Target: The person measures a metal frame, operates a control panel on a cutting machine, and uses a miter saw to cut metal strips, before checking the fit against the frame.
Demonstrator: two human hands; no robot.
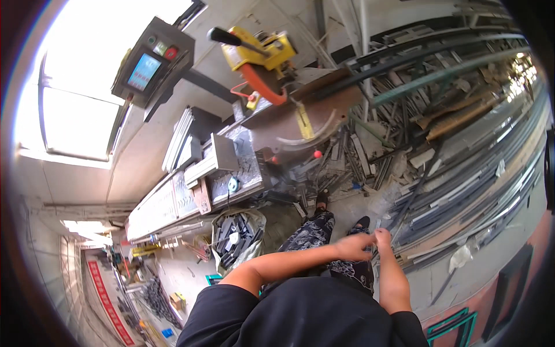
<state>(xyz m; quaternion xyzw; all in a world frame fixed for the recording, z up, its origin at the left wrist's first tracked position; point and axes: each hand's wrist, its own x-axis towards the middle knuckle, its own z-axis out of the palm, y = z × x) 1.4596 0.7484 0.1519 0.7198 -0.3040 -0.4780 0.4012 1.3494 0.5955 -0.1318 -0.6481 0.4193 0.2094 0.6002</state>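
Close together in front of my body, above my patterned trousers, are my two hands. My left hand (354, 247) reaches across from the left with its fingers curled toward the other hand. Beside it, my right hand (382, 236) is closed, and the two seem to meet at the fingers. Anything between them is too small or hidden to make out. The closest things around are the long metal profiles (439, 202) stacked on the floor to the right. A yellow cutting saw (260, 49) with a black handle and orange guard stands ahead, apart from both hands.
A control box (153, 61) with a lit screen hangs at upper left. Profile pieces (217, 153) and a blue tape measure (233, 184) lie on the workbench (167, 202). Below it stands a sack of dark offcuts (254, 222). Green frames (454, 329) lie lower right.
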